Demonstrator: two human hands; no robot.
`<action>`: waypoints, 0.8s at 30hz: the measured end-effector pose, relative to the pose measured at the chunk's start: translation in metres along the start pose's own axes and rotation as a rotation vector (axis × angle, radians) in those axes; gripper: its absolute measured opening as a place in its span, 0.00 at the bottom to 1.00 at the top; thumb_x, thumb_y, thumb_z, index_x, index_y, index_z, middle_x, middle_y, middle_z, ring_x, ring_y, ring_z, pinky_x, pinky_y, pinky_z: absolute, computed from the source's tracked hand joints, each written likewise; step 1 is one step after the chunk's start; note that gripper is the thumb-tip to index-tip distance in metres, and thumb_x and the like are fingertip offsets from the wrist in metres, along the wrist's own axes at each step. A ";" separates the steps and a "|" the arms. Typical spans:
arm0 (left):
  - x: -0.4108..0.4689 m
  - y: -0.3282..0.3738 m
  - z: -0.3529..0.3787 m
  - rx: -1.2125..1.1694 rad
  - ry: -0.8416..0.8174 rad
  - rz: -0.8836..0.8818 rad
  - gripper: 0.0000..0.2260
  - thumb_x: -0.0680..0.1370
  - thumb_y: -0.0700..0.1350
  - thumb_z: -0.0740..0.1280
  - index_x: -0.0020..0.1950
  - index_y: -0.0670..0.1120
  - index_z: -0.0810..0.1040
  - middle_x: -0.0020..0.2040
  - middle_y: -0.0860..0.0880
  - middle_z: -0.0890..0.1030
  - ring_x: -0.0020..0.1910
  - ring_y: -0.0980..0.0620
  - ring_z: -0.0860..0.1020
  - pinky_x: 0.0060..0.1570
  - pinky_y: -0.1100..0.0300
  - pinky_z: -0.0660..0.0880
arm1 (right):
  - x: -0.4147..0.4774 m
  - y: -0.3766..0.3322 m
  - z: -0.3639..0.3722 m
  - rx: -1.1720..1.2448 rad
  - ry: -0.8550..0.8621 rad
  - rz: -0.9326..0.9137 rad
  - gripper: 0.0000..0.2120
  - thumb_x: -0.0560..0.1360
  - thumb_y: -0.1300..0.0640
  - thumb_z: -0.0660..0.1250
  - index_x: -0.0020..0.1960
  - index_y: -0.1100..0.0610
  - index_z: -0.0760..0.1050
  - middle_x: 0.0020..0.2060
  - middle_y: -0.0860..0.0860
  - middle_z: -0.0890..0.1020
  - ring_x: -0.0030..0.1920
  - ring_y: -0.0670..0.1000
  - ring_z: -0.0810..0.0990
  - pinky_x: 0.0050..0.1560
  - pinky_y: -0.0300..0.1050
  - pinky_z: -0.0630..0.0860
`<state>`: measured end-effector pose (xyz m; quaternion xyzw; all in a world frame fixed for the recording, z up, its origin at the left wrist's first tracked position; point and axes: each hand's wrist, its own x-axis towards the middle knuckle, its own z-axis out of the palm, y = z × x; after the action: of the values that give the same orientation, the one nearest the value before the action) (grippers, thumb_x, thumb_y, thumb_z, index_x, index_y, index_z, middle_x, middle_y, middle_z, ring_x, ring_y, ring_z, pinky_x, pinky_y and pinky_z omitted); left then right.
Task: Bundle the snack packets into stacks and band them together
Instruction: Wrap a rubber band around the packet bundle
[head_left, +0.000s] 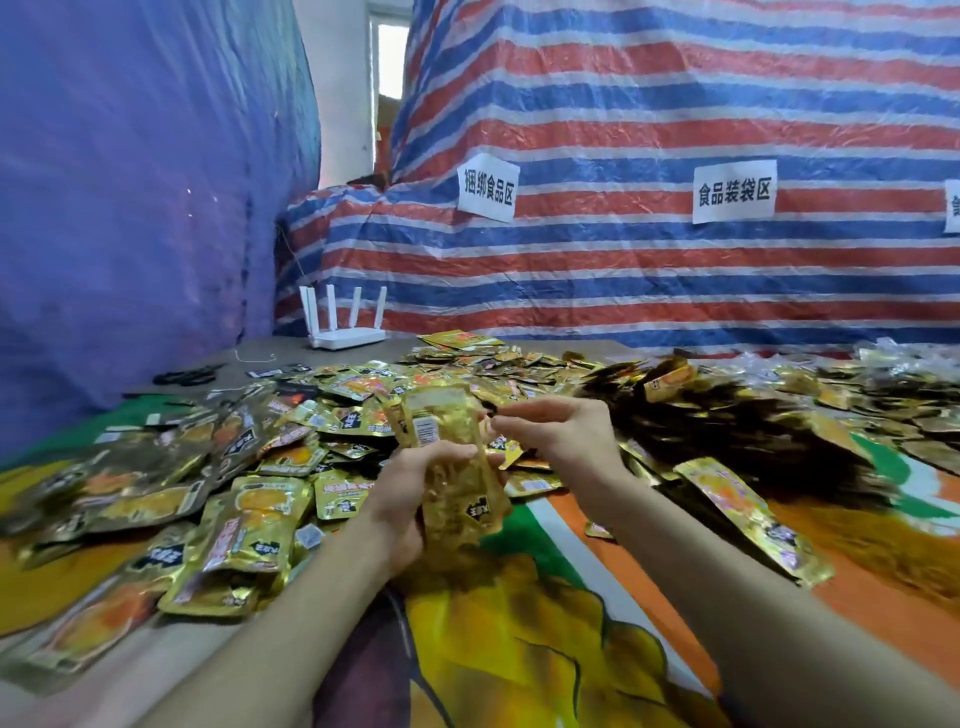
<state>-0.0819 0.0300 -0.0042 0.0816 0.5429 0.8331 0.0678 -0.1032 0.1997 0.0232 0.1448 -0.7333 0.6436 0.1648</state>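
On the striped tarp (649, 280), left paper sign (487, 188) "捆绑食品区", right paper sign (734, 191) "食品装袋区".

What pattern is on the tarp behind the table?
The tarp has red, blue and white horizontal stripes; the head view, the only one, shows it clearly.

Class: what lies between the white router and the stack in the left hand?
Head view: a heap of loose gold snack packets lies between the router and the stack.
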 end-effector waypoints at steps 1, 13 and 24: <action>0.001 0.002 -0.002 -0.009 0.046 -0.021 0.16 0.67 0.41 0.71 0.53 0.42 0.86 0.52 0.40 0.86 0.45 0.42 0.85 0.46 0.45 0.83 | 0.003 0.005 0.011 0.037 0.024 0.001 0.06 0.67 0.61 0.82 0.40 0.53 0.87 0.34 0.49 0.87 0.36 0.44 0.85 0.36 0.31 0.75; 0.010 0.008 -0.021 -0.103 -0.032 0.011 0.11 0.71 0.41 0.68 0.51 0.41 0.87 0.47 0.40 0.86 0.44 0.42 0.86 0.44 0.47 0.83 | 0.000 0.034 0.016 0.183 -0.088 0.034 0.11 0.68 0.69 0.79 0.49 0.66 0.84 0.33 0.52 0.86 0.32 0.44 0.84 0.33 0.32 0.76; 0.005 0.007 -0.017 0.010 0.010 -0.115 0.10 0.70 0.39 0.68 0.46 0.38 0.87 0.47 0.38 0.85 0.42 0.42 0.86 0.41 0.47 0.84 | 0.000 0.027 0.014 0.163 -0.007 0.092 0.08 0.64 0.61 0.83 0.40 0.52 0.87 0.37 0.51 0.87 0.37 0.48 0.86 0.38 0.41 0.78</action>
<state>-0.0905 0.0127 -0.0045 0.0465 0.5511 0.8255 0.1125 -0.1149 0.1893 -0.0026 0.1260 -0.6850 0.7073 0.1205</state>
